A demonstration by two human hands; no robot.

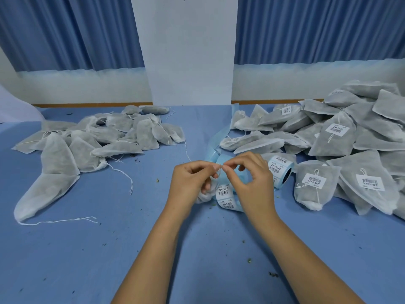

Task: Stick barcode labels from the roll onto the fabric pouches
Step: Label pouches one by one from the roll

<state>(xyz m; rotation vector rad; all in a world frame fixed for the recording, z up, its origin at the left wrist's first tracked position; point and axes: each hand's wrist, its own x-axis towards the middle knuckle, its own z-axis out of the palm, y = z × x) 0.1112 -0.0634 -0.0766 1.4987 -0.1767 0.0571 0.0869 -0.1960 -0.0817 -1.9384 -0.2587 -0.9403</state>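
Head view: over middle of bench (109,249), left grip (190,183) and right grip (252,183) close together, thumb and forefinger of each pinched on label strip (224,191). Just right of right grip, roll (281,171). Toward right edge, heaped labelled pouches (333,137); toward left, plain pouches (98,137).
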